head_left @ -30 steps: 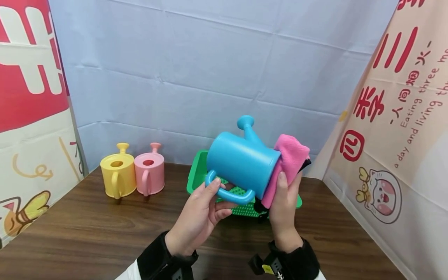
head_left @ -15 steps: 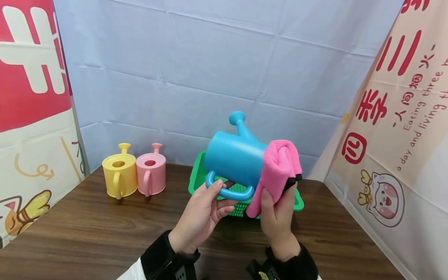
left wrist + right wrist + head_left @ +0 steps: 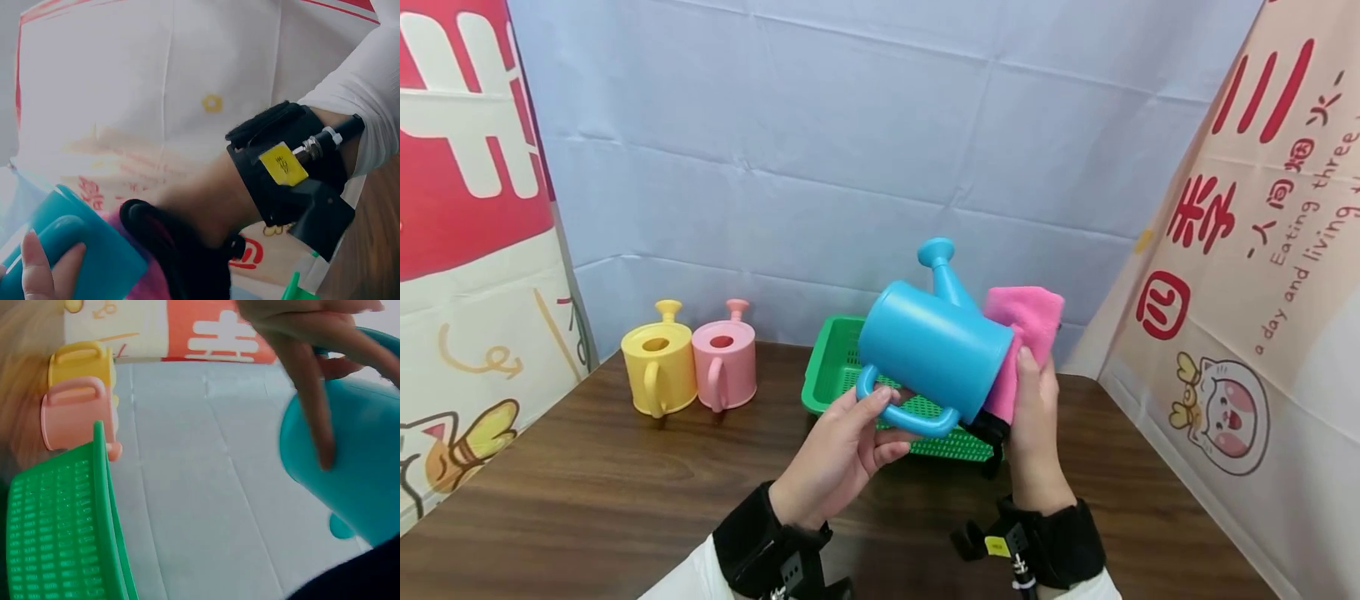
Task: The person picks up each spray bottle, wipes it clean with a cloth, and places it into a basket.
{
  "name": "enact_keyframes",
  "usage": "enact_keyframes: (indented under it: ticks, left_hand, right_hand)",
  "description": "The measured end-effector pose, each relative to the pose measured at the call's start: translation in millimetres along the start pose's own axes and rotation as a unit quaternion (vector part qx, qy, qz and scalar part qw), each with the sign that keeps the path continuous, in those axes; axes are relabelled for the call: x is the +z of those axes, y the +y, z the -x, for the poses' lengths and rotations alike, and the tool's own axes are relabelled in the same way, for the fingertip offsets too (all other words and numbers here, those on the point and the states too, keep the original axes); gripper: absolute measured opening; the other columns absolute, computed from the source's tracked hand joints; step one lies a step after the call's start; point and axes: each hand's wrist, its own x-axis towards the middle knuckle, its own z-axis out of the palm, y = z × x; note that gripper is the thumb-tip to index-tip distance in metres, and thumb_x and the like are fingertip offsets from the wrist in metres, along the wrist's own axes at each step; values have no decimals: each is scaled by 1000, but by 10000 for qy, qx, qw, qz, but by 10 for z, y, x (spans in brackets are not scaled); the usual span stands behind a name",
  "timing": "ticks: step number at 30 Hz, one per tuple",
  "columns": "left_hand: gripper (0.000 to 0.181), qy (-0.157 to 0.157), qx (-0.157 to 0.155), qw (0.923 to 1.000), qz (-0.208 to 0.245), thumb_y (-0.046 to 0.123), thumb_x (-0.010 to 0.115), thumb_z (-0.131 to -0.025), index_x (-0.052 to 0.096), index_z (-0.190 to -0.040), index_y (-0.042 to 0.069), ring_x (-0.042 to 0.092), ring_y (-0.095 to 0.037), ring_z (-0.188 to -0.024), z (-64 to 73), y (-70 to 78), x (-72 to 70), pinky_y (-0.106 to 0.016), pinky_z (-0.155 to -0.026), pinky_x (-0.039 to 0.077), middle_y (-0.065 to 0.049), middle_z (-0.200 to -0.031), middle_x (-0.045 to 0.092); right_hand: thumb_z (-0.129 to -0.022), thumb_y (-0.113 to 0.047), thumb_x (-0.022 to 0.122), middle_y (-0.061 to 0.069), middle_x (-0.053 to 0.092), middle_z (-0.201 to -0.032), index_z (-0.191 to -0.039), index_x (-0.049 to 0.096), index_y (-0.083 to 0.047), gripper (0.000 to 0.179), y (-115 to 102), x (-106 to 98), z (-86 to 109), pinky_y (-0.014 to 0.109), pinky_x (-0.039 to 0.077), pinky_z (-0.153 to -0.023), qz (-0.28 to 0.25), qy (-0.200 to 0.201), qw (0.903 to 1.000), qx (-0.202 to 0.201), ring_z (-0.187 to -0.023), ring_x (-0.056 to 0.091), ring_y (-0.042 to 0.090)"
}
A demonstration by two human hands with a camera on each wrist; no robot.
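A blue watering can is held tilted on its side in the air, spout up and base toward the right. My left hand grips its handle between thumb and fingers. In the right wrist view, fingers of my left hand lie against the can's side. My right hand holds a pink cloth with black edging against the can's base end. The cloth's contact with the base is hidden from the head view. The left wrist view shows the black part of the cloth below my right wrist.
Behind the can, a green perforated basket stands on the wooden table. A yellow watering can and a pink watering can stand side by side to its left. A pale blue backdrop hangs behind.
The cloth swung to the near side of the can half a second ago, and is now back at its base, farther right. The can has shifted slightly right, with the left hand still on the handle.
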Motion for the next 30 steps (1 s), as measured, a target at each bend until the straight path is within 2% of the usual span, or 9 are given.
enact_keyframes:
  ticks: [3, 7, 14, 16, 19, 21, 25, 28, 30]
  left_hand:
    - [37, 151, 216, 9996, -60, 28, 43, -100, 38, -124, -1, 64, -12, -82, -71, -29, -66, -22, -76, 51, -10, -116, 48]
    - [34, 464, 583, 9943, -758, 30, 44, -100, 44, -114, -1, 65, -15, -86, -179, -60, -133, -28, -80, 52, -10, -111, 51]
    - [47, 673, 658, 9805, -1727, 44, 40, -98, 49, -104, -2, 63, -27, -101, -584, -164, -204, -38, -87, 49, -20, -113, 54]
    - [47, 682, 651, 9713, -2185, 42, 40, -99, 50, -105, -3, 60, -30, -104, -712, -232, -211, -37, -87, 49, -23, -112, 55]
    - [44, 718, 696, 9426, -3186, 36, 40, -100, 54, -104, -5, 55, -32, -111, -895, -361, -203, -36, -84, 51, -26, -115, 53]
    - [42, 753, 709, 9160, -3876, 33, 40, -101, 56, -101, -6, 50, -33, -116, -1005, -453, -184, -36, -81, 52, -25, -120, 52]
    - [38, 793, 539, 8572, -5059, 31, 40, -101, 56, -91, -1, 32, -28, -133, -1180, -615, -168, -34, -78, 45, -20, -97, 61]
    - [35, 806, 287, 8203, -5655, 33, 40, -101, 49, -81, 6, 49, -24, -119, -1269, -699, -132, -33, -72, 39, -9, -66, 49]
    - [34, 821, 198, 7983, -5963, 34, 40, -100, 44, -76, 9, 59, -22, -92, -1317, -736, -99, -31, -66, 37, -3, -63, 40]
  right_hand:
    - [-99, -28, 36, 6, 50, -97, -120, 42, -12, 27, 7, -53, -75, 25, 46, -72, 632, -217, 9951, 725, -83, 53, 14]
    - [-99, -28, 37, 6, 50, -97, -120, 43, -10, 29, -23, -118, -152, 24, 46, -71, 988, -164, 9895, 1045, -81, 55, 12]
    - [-98, -33, 41, 1, 51, -87, -109, 45, -15, 22, -206, -292, -180, 23, 45, -67, -59, 243, 9939, 1071, -76, 54, 12]
    - [-98, -33, 42, 0, 52, -83, -107, 44, -13, 22, -250, -329, -177, 23, 45, -65, -381, 259, 9946, 927, -73, 55, 12]
    - [-98, -31, 42, 0, 53, -83, -106, 44, -12, 21, -309, -363, -165, 22, 46, -65, -740, 258, 9941, 743, -73, 56, 12]
    - [-98, -31, 43, 1, 54, -85, -105, 44, -11, 21, -344, -381, -154, 23, 47, -66, -833, 272, 9939, 674, -75, 56, 13]
    - [-97, -32, 44, 2, 55, -88, -106, 47, -11, 22, -386, -397, -149, 24, 47, -68, -947, 353, 9931, 596, -79, 56, 15]
    - [-97, -31, 45, 3, 56, -87, -105, 49, -11, 23, -402, -422, -156, 25, 47, -68, -1067, 500, 9915, 553, -79, 56, 16]
    - [-96, -32, 46, 2, 56, -87, -103, 50, -10, 23, -410, -444, -159, 24, 47, -68, -1153, 612, 9898, 572, -79, 56, 15]
